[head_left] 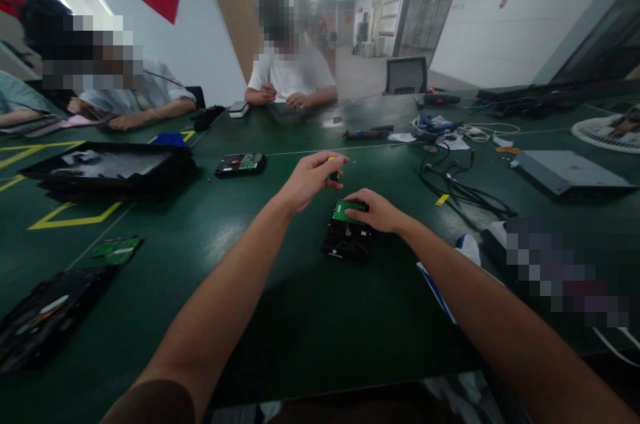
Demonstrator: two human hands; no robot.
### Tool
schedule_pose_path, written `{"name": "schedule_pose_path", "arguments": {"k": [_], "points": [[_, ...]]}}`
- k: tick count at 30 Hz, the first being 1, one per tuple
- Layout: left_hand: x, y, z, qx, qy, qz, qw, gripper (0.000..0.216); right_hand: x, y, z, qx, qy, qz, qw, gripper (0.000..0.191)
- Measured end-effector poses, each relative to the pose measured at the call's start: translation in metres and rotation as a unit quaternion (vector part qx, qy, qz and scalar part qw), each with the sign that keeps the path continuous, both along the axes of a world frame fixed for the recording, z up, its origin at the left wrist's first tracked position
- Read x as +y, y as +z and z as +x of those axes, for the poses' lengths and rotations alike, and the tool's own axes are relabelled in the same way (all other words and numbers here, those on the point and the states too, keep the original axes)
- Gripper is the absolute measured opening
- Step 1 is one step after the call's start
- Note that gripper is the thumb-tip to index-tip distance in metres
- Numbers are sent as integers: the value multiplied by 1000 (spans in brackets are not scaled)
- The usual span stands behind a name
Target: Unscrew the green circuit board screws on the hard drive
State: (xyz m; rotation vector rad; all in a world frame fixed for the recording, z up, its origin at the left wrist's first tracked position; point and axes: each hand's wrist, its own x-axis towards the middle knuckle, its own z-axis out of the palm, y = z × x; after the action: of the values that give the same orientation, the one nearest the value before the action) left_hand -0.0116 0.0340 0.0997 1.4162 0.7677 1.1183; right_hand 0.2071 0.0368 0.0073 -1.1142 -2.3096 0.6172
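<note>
A black hard drive (347,241) with a green circuit board (344,212) at its far end lies on the table in front of me. My right hand (375,212) grips the drive's far right side, with fingers over the board. Just above and left of the board, my left hand (314,179) is closed around a small screwdriver (334,175) with a yellow and black handle. Its shaft and tip are too small to make out, so I cannot tell whether it touches the drive.
Left stand another hard drive (241,164), a black tray (115,167), a loose green board (117,249) and a dark drive part (45,317). Cables (455,191), a grey metal box (573,171) and a white fan (607,133) lie right. Co-workers sit across the table.
</note>
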Motion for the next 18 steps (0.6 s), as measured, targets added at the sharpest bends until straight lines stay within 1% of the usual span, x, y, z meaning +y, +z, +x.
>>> {"name": "schedule_pose_path", "arguments": {"k": [6,10,18], "points": [[3,-3,-1,-38,-15,-30,999,16,-2,2,0,-8,-7,-6,1000,36],[5,-5,-1,-51,-3,-46,998,13,-2,1,0,-7,-5,-3,1000,35],[2,-2,-2,12,8,21,1000,22,-1,0,1,-8,-7,-6,1000,36]]}}
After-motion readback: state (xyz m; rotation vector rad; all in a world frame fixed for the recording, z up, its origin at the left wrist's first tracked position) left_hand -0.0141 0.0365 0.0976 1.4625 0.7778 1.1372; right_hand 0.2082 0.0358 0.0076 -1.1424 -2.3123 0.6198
